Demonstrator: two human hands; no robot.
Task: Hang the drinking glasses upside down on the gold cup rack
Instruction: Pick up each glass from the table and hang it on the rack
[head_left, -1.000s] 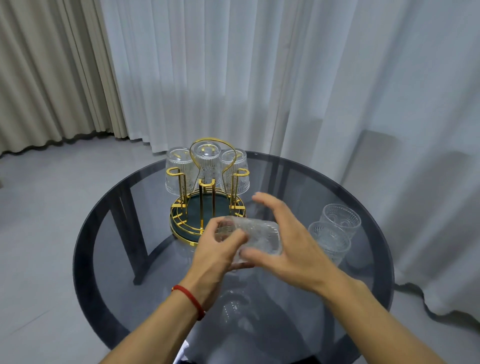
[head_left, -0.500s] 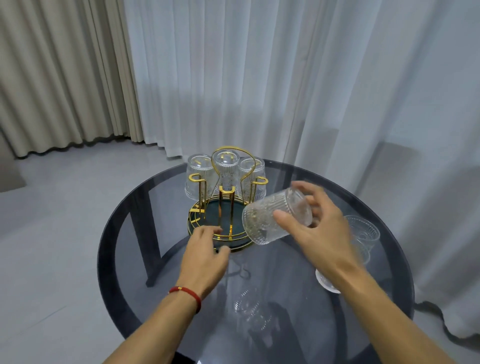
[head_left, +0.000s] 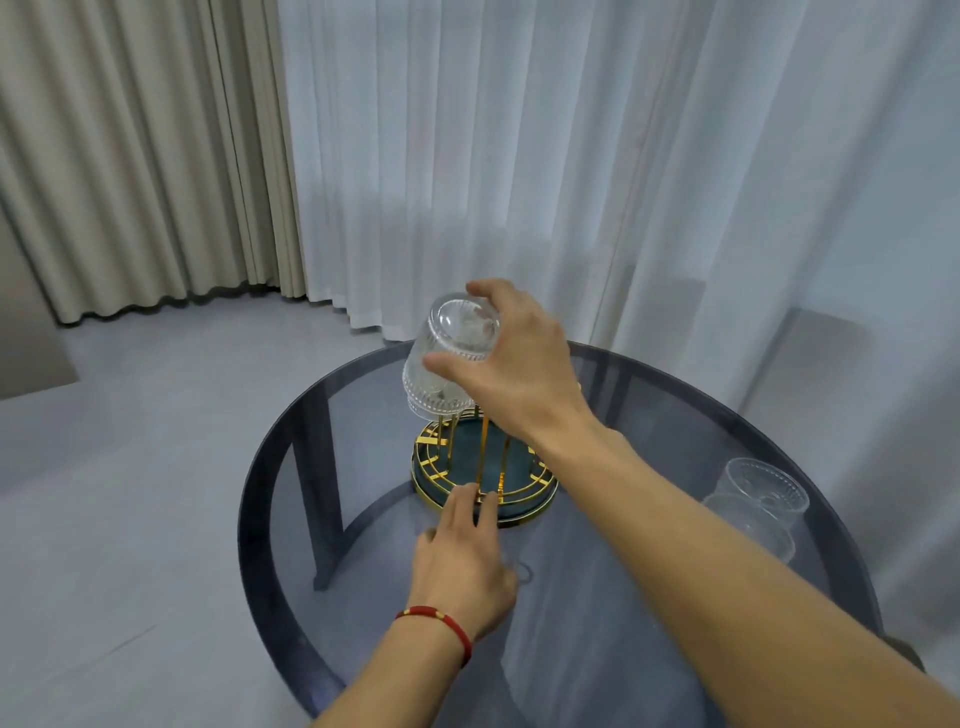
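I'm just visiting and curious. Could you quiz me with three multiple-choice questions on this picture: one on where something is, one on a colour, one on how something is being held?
1. Where are the fingers of the left hand?
A. On the near edge of the rack's base
B. On the curtain
C. Inside a glass

2. What colour is the band on the left wrist?
A. Blue
B. Red
C. White

3. How is the glass in the right hand turned?
A. Upright, mouth up
B. Lying flat on the table
C. Upside down, mouth down

Answers:
1 A, the fingertips rest at the front rim of the gold rack on the round table.
2 B, the wristband is red with small gold beads.
3 C, the held glass shows its thick base on top and its open mouth facing down over the rack's posts.
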